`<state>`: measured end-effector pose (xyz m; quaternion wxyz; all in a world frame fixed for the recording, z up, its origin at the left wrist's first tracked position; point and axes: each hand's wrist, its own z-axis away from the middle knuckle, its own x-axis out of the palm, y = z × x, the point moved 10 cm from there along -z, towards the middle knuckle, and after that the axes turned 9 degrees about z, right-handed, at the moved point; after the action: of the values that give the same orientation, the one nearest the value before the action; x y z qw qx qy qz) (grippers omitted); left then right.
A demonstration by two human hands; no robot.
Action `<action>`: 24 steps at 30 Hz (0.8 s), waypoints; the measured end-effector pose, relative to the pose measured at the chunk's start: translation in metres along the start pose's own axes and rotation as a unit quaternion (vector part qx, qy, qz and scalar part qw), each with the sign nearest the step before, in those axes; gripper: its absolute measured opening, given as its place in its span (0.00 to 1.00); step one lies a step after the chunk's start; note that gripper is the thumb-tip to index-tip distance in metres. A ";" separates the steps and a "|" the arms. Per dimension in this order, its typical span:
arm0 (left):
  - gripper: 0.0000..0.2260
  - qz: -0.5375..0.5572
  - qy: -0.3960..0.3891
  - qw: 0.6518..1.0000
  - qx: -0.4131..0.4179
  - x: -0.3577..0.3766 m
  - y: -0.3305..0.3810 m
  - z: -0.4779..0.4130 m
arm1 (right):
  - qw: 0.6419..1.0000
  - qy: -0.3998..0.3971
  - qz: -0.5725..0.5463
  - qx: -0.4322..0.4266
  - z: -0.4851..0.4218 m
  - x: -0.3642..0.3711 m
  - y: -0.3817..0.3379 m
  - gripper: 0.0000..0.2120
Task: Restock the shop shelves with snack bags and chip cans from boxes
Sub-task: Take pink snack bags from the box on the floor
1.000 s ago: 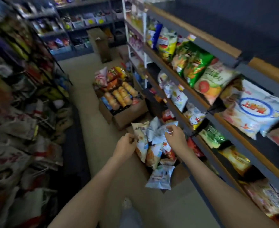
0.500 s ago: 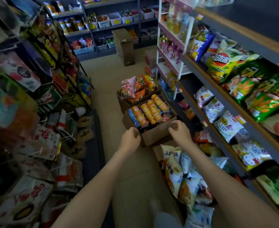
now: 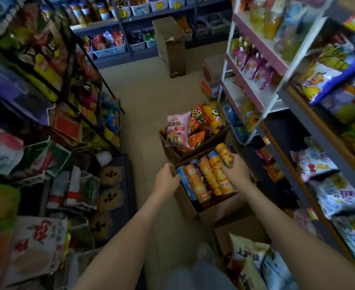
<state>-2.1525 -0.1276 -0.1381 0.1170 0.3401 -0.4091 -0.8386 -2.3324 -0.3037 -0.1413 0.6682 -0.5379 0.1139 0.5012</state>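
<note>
Slippage is the chief risk. The glossy orange cylindrical chip can (image 3: 224,185) at the right of the row is rigid, smooth and round. The right hand (image 3: 236,170) curls its fingers over its far half only, so lifting it by one end may let it tip or roll.

It lies packed side by side with other orange cans and a slick blue can (image 3: 183,185) in the open brown cardboard box (image 3: 220,210) on the floor. Pulling one out could drag its neighbour along.

The left hand (image 3: 168,178) sits with curled fingers at the box's left corner. Whether it grips the rim or the blue can cannot be told. The cardboard looks matte and soft-edged, so it could buckle if tugged.

Farther off, a puffy pink foil snack bag (image 3: 177,130) stands in a second box. The dark shop shelf (image 3: 287,128) is to the right.
</note>
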 end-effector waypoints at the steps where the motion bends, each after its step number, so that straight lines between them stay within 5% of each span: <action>1: 0.16 0.001 -0.003 1.000 -0.004 -0.003 0.001 -0.023 | 1.000 -0.002 0.006 -0.004 -0.018 0.003 -0.012 0.23; 14: 0.20 0.024 -0.061 0.993 -0.096 -0.002 -0.053 -0.351 | 0.994 -0.071 -0.036 0.081 -0.288 0.149 -0.069 0.37; 24: 0.49 0.067 -0.162 0.978 -0.109 0.084 -0.141 -0.525 | 0.973 -0.109 -0.187 0.082 -0.431 0.303 -0.050 0.61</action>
<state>-1.8538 -0.3961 -0.5136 0.1416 0.1568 -0.3506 -0.9124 -1.9834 -0.4928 -0.4911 0.8004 -0.4349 -0.0211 0.4120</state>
